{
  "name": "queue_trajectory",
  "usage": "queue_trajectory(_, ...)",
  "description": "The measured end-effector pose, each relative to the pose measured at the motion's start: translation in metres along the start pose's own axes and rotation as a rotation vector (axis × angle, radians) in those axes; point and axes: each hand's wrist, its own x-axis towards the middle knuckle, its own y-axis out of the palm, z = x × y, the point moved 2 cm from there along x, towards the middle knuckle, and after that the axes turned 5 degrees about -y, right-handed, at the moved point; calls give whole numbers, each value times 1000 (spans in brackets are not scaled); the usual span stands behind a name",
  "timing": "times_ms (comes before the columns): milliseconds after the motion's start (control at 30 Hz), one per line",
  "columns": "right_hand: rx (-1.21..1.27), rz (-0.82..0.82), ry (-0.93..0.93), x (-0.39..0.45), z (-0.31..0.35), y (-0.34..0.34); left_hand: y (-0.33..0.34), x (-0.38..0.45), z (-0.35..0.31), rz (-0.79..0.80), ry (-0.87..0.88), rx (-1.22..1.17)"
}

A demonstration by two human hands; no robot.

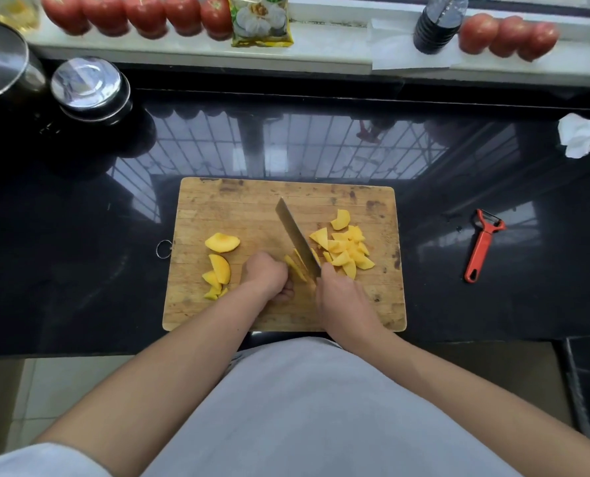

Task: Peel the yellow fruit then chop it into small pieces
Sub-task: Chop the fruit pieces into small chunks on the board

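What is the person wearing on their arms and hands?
Nothing covers the left hand or right hand: no gloves, rings or watch show. Both forearms are bare. A short white sleeve shows at the left upper arm, matching the white top.

- Left hand [266, 275]: knuckles up, fingers curled under, pressing down toward 12 o'clock; its forearm runs back toward 7 o'clock.
- Right hand [343, 297]: closed in a grip just at 3 o'clock of the left; its forearm trails toward 4 o'clock.
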Motion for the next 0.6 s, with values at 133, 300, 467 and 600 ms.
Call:
queue_trajectory(133,-52,45,-44,-16,-3,-1,0,6,1,-29,17,42)
queue_trajectory(300,-93,103,-59,-18,-4,0,-1,5,2,-22,31,52)
queue_trajectory(467,-97,118,-51,-17,-4,1,-1,2,2,-22,29,39)
queue_trajectory(600,-103,130,-57,-17,-4,-1,-1,1,1,-19,23,36)
